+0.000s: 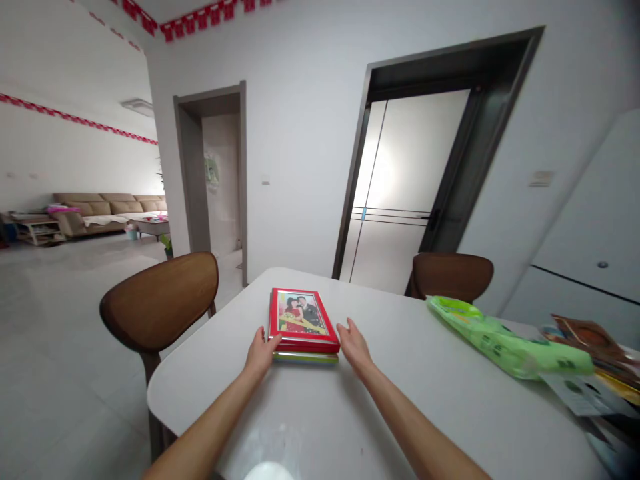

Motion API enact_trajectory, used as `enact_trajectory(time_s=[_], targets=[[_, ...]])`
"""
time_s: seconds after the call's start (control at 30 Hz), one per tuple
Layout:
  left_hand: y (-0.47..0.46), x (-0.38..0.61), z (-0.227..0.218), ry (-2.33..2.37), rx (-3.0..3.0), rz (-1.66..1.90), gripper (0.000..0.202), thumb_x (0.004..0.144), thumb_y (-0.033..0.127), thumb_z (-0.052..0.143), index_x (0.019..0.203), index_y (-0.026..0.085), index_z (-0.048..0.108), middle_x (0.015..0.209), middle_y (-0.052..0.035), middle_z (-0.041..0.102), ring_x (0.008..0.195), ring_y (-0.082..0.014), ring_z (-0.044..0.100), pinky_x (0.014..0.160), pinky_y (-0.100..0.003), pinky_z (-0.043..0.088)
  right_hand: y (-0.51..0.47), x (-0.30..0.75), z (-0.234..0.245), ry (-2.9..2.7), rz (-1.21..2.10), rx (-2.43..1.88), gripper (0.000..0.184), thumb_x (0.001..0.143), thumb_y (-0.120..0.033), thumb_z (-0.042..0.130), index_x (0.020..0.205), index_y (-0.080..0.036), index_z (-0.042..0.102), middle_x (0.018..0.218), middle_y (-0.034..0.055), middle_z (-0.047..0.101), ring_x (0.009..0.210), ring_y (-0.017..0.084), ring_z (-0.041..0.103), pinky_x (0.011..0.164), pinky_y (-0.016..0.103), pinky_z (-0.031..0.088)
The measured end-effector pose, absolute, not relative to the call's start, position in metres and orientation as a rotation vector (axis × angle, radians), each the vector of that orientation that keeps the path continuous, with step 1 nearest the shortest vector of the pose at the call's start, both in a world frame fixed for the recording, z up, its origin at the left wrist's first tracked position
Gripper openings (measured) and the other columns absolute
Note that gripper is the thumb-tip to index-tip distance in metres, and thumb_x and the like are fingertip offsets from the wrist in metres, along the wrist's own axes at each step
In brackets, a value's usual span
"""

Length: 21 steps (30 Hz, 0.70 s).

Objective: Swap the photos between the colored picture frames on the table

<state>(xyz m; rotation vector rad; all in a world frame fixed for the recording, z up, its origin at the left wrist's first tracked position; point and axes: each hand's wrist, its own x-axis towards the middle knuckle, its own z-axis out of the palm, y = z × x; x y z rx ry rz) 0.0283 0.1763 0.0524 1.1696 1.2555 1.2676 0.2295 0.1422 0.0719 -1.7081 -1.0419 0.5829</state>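
A red picture frame [301, 317] with a photo of two people lies on top of a small stack on the white table [310, 420]. Beneath it shows a frame with a green-yellow edge [306, 359]. My left hand [261, 352] is at the stack's near left corner, its thumb against the red frame and its fingers along the left side. On the right side, my right hand [354, 345] is held with fingers stretched out beside the near right corner. Whether its palm touches the edge I cannot tell.
A green plastic packet [510, 340] lies on the table's right, beside a pile of papers and packages [595, 373]. Brown chairs stand at the left [163, 300] and the far side [453, 277]. A white disc-like spot [270, 471] shows at the near edge.
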Motion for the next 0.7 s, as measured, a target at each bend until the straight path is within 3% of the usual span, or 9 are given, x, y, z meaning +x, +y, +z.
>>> enact_trajectory(time_s=[0.13, 0.2, 0.3, 0.4, 0.5, 0.6, 0.7], targets=[[0.157, 0.028, 0.092, 1.16, 1.139, 1.365, 0.027, 0.083, 0.023, 0.05, 0.108, 0.015, 0.046, 0.095, -0.004, 0.054, 0.076, -0.0152, 0.056, 0.066, -0.032, 0.047, 0.122, 0.217, 0.099, -1.102, 0.523, -1.6, 0.068, 0.071, -0.024, 0.043, 0.132, -0.018, 0.015, 0.06, -0.0037, 0.05, 0.061, 0.015, 0.053, 0.062, 0.03, 0.042], [0.14, 0.038, 0.126, 1.013, 1.178, 1.385, 0.049, 0.075, 0.01, 0.054, 0.12, 0.018, 0.036, 0.067, 0.0042, 0.054, 0.055, -0.0095, 0.053, 0.057, -0.024, 0.045, 0.108, 0.196, 0.124, -1.18, 0.551, -1.446, 0.072, 0.068, -0.024, 0.043, 0.132, -0.024, 0.012, 0.053, -0.0085, 0.044, 0.05, 0.011, 0.047, 0.054, 0.025, 0.04], [0.109, 0.056, 0.177, 0.777, 1.248, 1.384, 0.068, 0.066, 0.007, 0.054, 0.125, 0.028, 0.028, 0.055, 0.01, 0.047, 0.044, -0.0061, 0.046, 0.052, -0.019, 0.041, 0.086, 0.166, 0.165, -1.257, 0.633, -0.927, 0.076, 0.065, -0.018, 0.044, 0.132, -0.03, 0.01, 0.047, -0.0113, 0.036, 0.042, 0.008, 0.035, 0.046, 0.021, 0.034], [0.082, 0.062, 0.206, 0.328, 1.258, 1.331, 0.077, 0.061, 0.008, 0.051, 0.129, 0.029, 0.02, 0.052, 0.0106, 0.045, 0.042, -0.0057, 0.041, 0.048, -0.018, 0.037, 0.065, 0.15, 0.192, -1.251, 0.72, -0.637, 0.078, 0.063, -0.013, 0.044, 0.131, -0.033, 0.013, 0.047, -0.0113, 0.035, 0.043, 0.007, 0.032, 0.045, 0.02, 0.031], [0.068, 0.06, 0.204, 0.163, 1.204, 1.258, 0.082, 0.058, 0.009, 0.053, 0.13, 0.026, 0.017, 0.052, 0.0103, 0.045, 0.042, -0.0062, 0.04, 0.048, -0.018, 0.035, 0.052, 0.147, 0.191, -1.24, 0.771, -0.649, 0.078, 0.062, -0.011, 0.045, 0.131, -0.031, 0.015, 0.048, -0.0111, 0.036, 0.044, 0.007, 0.032, 0.044, 0.019, 0.029], [0.069, 0.056, 0.186, 0.26, 1.105, 1.23, 0.08, 0.056, 0.009, 0.057, 0.127, 0.026, 0.023, 0.052, 0.0105, 0.046, 0.043, -0.0063, 0.041, 0.048, -0.018, 0.035, 0.05, 0.147, 0.172, -1.162, 0.843, -0.708, 0.076, 0.061, -0.013, 0.048, 0.13, -0.028, 0.019, 0.047, -0.0116, 0.037, 0.042, 0.007, 0.033, 0.044, 0.019, 0.028], [0.079, 0.053, 0.173, 0.377, 0.997, 1.188, 0.055, 0.058, 0.015, 0.062, 0.11, 0.019, 0.044, 0.05, 0.0091, 0.048, 0.042, -0.0052, 0.041, 0.045, -0.015, 0.033, 0.056, 0.147, 0.157, -0.987, 0.989, -0.807, 0.049, 0.063, -0.022, 0.052, 0.111, -0.021, 0.045, 0.046, -0.0099, 0.041, 0.039, 0.006, 0.034, 0.041, 0.019, 0.027]])
